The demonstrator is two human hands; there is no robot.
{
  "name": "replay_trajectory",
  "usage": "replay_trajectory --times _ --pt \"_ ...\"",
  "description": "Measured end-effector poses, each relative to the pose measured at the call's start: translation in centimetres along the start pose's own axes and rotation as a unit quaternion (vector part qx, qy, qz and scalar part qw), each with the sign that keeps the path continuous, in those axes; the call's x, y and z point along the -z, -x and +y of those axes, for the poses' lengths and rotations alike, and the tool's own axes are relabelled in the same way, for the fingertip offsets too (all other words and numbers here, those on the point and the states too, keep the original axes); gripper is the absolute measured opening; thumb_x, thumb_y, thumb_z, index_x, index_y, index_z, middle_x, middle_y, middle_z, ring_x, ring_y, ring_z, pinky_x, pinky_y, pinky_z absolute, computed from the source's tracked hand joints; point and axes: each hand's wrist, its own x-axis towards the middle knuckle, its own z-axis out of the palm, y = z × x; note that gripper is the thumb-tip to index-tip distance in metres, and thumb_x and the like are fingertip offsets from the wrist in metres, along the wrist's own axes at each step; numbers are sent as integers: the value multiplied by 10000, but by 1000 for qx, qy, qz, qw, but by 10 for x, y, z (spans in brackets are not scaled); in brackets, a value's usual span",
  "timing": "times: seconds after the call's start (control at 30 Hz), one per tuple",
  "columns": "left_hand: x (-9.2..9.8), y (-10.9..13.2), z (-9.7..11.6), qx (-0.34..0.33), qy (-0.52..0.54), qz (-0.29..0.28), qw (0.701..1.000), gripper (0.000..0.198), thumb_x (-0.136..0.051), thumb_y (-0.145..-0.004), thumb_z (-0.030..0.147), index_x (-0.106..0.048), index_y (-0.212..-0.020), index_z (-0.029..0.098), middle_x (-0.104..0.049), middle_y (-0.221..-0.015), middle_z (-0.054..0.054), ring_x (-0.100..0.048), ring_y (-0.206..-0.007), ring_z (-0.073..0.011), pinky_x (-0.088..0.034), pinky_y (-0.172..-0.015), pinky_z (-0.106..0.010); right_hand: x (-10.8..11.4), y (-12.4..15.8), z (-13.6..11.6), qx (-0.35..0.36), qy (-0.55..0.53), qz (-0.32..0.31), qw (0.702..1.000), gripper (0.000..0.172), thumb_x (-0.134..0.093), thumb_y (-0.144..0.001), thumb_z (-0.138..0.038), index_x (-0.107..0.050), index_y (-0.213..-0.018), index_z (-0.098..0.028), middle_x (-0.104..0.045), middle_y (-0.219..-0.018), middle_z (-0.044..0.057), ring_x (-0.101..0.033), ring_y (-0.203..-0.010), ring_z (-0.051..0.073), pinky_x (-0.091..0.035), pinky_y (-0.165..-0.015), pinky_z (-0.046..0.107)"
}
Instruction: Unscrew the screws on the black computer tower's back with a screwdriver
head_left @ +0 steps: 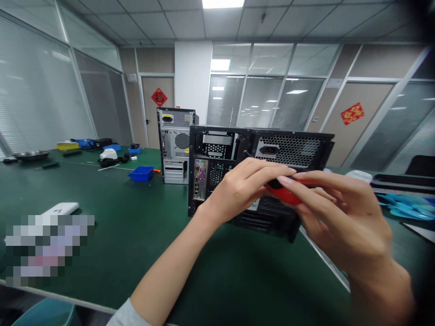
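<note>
A black computer case [222,136] stands on the green table with its back panel facing me. Both hands are raised in front of its right half. My right hand [343,217] is closed around the red and black handle of a screwdriver [285,194]. Across the front of that handle bends my left hand [241,183], its fingers together and closed on the tool. A thin shaft tip shows just above the left knuckles, close to the frame beside the power supply grille [295,149]. Whether the tip touches a screw I cannot tell. The hands hide much of the case's lower right.
Behind on the left stands a second computer tower [176,145]. A blue tray [141,174] sits beside it on the green table [142,226]. A white power bank [63,208] lies near left by a blurred-out object. Blue fan-like blades [406,206] lie at right.
</note>
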Motion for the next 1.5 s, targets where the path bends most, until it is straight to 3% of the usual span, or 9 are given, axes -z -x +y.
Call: replay_trajectory --times 0.27,0.7,1.5 --pt "2 0 0 0 -3 -21 1000 237 -450 -930 190 -549 -1144 163 -659 -1106 -61 -594 -1081 -132 -495 -956 -303 -2 -1 -1 8 8 24 1000 756 -582 -796 18 -358 -1386 -399 -557 -1060 35 -612 -935 148 -604 -768 228" --pt "5 -1 0 15 29 -37 999 236 -412 -946 188 -556 -1132 160 -659 -1133 -63 -598 -1092 -133 -490 -971 -303 -4 -1 -5 -6 23 36 999 669 -567 -861 -79 -328 -1397 -400 -562 -1047 34 -592 -886 117 -569 -791 216" --pt "11 -2 1 17 22 -82 996 266 -391 -951 180 -530 -1177 158 -630 -1199 -62 -571 -1153 -134 -480 -1016 -321 -11 5 -3 -4 32 90 995 731 -689 -755 -32 -419 -1365 -330 -607 -1038 32 -595 -862 95 -546 -803 182"
